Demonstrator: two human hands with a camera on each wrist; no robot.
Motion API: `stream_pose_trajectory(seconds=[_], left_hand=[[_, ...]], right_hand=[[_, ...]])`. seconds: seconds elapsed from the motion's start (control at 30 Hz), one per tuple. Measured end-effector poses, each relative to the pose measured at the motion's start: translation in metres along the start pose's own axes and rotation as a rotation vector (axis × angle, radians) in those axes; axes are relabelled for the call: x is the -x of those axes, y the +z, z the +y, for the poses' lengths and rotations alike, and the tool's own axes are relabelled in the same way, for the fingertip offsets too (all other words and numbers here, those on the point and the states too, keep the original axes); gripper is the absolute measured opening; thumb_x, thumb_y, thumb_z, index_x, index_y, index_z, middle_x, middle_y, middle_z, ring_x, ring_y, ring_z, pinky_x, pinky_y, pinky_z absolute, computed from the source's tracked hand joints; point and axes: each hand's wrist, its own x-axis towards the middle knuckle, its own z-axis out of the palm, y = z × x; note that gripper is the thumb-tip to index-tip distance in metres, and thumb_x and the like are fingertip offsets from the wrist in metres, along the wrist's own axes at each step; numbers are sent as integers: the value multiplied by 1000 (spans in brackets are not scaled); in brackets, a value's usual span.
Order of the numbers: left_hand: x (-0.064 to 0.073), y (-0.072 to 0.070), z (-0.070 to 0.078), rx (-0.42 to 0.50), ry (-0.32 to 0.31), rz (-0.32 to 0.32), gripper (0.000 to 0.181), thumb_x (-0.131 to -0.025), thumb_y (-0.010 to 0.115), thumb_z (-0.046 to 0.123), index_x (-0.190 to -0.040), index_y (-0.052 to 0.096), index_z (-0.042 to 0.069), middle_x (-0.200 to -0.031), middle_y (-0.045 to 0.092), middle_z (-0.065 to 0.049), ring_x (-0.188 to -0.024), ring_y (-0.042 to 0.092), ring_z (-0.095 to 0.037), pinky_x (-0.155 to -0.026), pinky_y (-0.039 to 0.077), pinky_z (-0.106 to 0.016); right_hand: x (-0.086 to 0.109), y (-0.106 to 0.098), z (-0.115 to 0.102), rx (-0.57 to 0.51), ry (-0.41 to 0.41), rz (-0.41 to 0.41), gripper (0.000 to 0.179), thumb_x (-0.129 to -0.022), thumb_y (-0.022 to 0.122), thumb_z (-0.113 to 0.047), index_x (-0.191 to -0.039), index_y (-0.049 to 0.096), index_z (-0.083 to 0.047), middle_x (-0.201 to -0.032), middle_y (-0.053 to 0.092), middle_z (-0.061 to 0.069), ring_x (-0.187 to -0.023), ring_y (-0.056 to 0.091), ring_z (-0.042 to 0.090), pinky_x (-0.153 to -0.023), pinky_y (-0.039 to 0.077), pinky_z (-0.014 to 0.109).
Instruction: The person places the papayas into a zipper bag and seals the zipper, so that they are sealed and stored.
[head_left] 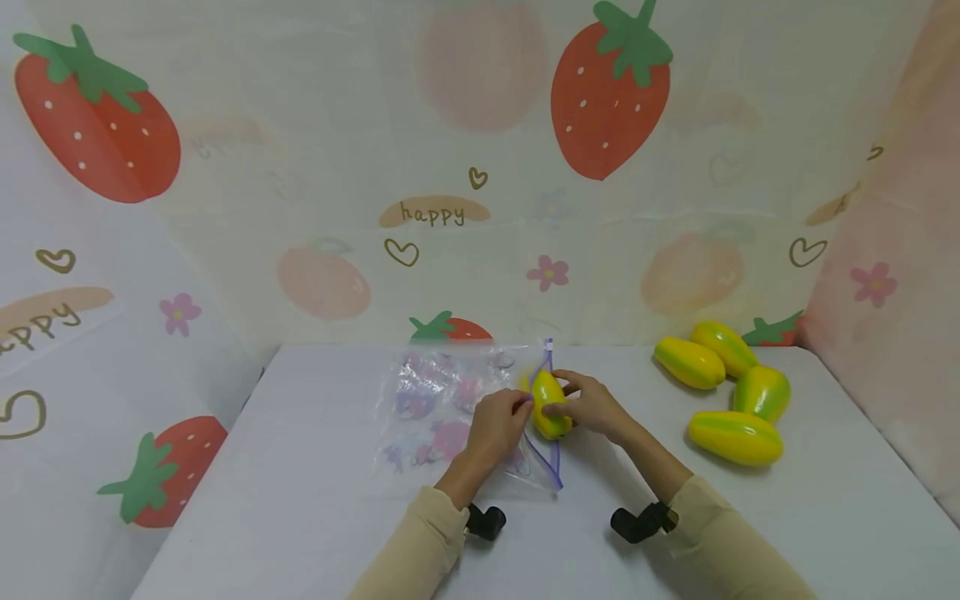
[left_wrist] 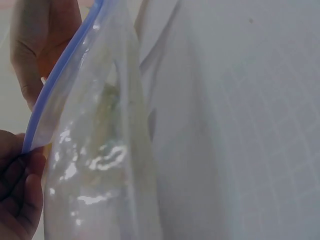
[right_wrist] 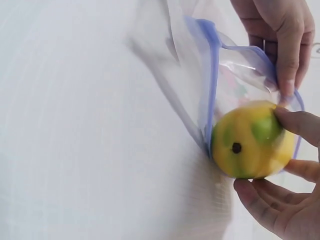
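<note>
A clear zip bag point(head_left: 427, 417) with printed pink and purple figures lies on the table, its purple zip edge point(head_left: 555, 467) turned to the right and parted. My left hand point(head_left: 495, 425) pinches the upper side of that edge between thumb and fingers. In my right hand point(head_left: 596, 406) is a yellow-green papaya point(head_left: 551, 404), gripped by thumb and fingertips at the bag's mouth. The right wrist view shows the end of the papaya point(right_wrist: 250, 142) with a dark spot, framed by the purple zip strip point(right_wrist: 214, 75). Through the film in the left wrist view, a blurred yellowish shape shows.
Several more yellow-green papayas point(head_left: 735, 437) sit in a group on the right side of the white table point(head_left: 300, 517). A printed cloth point(head_left: 345, 167) with strawberries hangs behind and at the sides. Black wrist cameras point(head_left: 487, 522) hang below both sleeves.
</note>
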Motion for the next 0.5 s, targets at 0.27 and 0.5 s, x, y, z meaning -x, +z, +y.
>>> stream_pose_trajectory(seconds=[0.27,0.5], left_hand=[[-1,-1,-1,101,-6,-37,23,-95,63,21,-108,73,4,-99,75,-7,-83,68,-18,-80,57,-30],[0,0,-3,89,-28,13,20,-92,66,18,-102,74,3,-91,75,-7,-80,69,-19,-74,57,-28]], right_hand=[[-3,7,1,-82,48,52,70,-84,75,-27,-143,45,-6,-132,54,26,-96,62,27,-77,58,31],[-4,14,2,-173,65,107,66,-84,75,-24,-140,47,-3,-131,54,27,-95,62,27,-74,58,30]])
